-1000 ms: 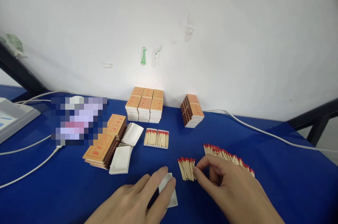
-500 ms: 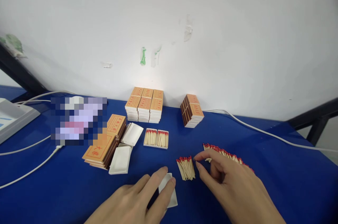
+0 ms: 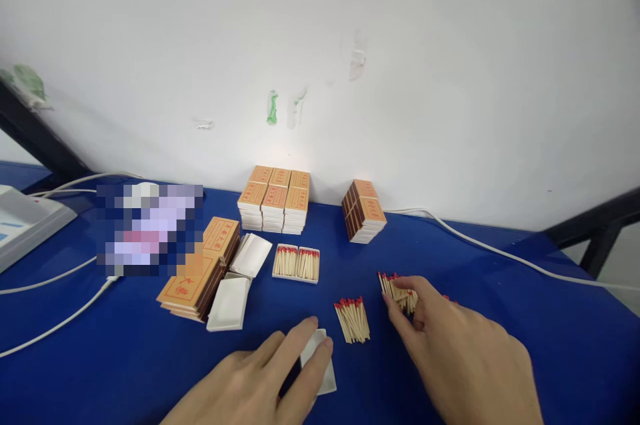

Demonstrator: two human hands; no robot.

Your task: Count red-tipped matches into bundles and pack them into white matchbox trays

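Note:
My left hand [image 3: 265, 371] rests on a small white matchbox tray [image 3: 319, 358], its fingers lying over the tray and its upper edge. Part of the tray is hidden under the hand. To the right of it, a small bundle of red-headed matches [image 3: 353, 319] lies on the blue surface, touched by neither hand. At a bigger pile of matches [image 3: 407, 298] my right hand [image 3: 450, 338] has thumb and forefinger closed around the left end. The hand covers most of that pile. Behind the bundle, two trays filled with matches [image 3: 296, 263] stand side by side.
Stacked orange matchboxes [image 3: 273, 198] and a smaller stack [image 3: 364, 210] stand by the wall. Left of centre are orange matchbox sleeves [image 3: 200, 265] beside white trays [image 3: 227, 305]. A blurred-out device [image 3: 150, 225] and white cables [image 3: 495, 255] lie on the blue table [image 3: 125, 365].
My right hand has moved right, away from the small bundle, onto the bigger pile. That pile's left end has shifted slightly left. My left hand and the tray stay put.

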